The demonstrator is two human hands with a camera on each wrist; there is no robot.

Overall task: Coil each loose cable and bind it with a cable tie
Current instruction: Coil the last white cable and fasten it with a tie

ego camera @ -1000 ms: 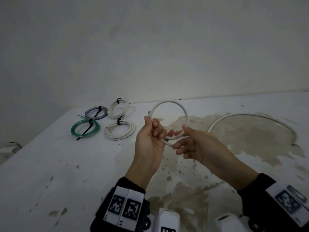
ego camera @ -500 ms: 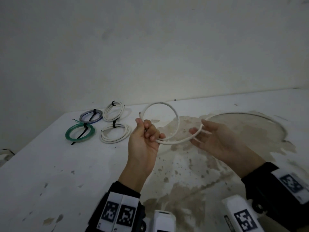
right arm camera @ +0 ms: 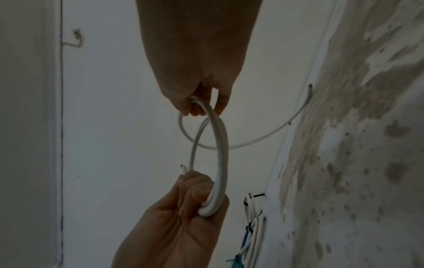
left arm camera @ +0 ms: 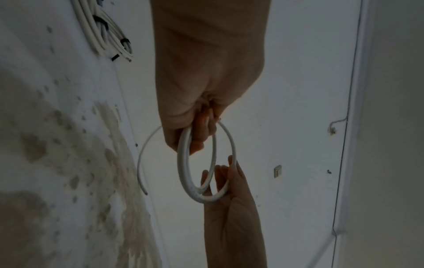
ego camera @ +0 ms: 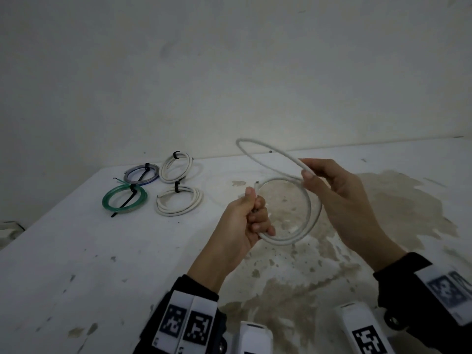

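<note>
From the head camera, the left hand [ego camera: 242, 221] grips a white cable [ego camera: 310, 208] coiled above the stained table [ego camera: 76, 264]; the right hand [ego camera: 337, 198] pinches its loop at 2 o'clock, and four tied coils [ego camera: 178, 200] lie at 10 o'clock. The left wrist camera shows fingers [left arm camera: 201, 127] curled round two turns. The right wrist camera shows the loose tail [right arm camera: 263, 136] arcing toward 2 o'clock.

Two bare hands, left hand [ego camera: 242, 221] and right hand [ego camera: 339, 200], black long sleeves [ego camera: 194, 290] covering both forearms, white wrist bands [ego camera: 186, 323] carrying square black-and-white fiducial markers, white box-shaped camera housings [ego camera: 362, 330] showing below.
</note>
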